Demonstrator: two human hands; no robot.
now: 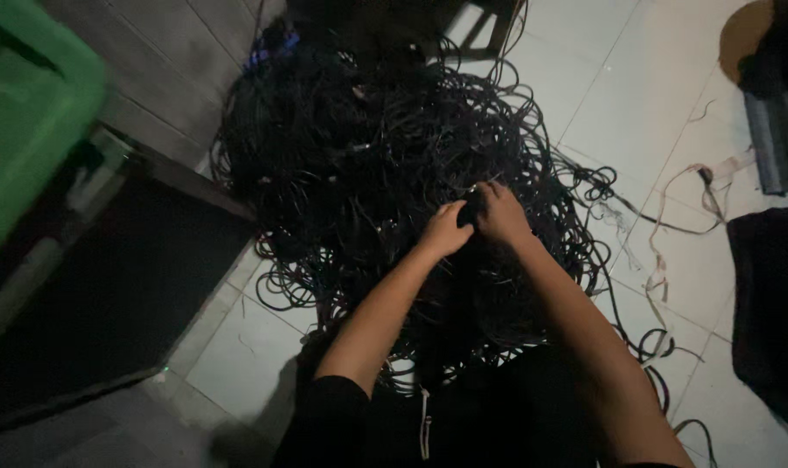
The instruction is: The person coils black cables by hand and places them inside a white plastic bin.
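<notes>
A dim room with a pale tiled floor holds a big heap of tangled black cables, spread out just ahead of and beneath both hands. The left hand and right hand meet over the near right part of the heap, knuckles almost touching, and between them sits a small dark bunch of cable. Both hands are curled closed around that bunch, fingers folded in, though the light is too poor to say how many strands each one has hold of. It looks like the step of working one length loose from the tangle, or gathering it into a coil; the hands seem to be at the pinch-and-pull stage. Going on from here would call for a firm hold with one hand while the other draws the strand clear without dragging the heap along. To the right of the hands, pale ribbon-like strips trail over the tiles. Far off to the left stands a green plastic bin, beside a dark mat.
</notes>
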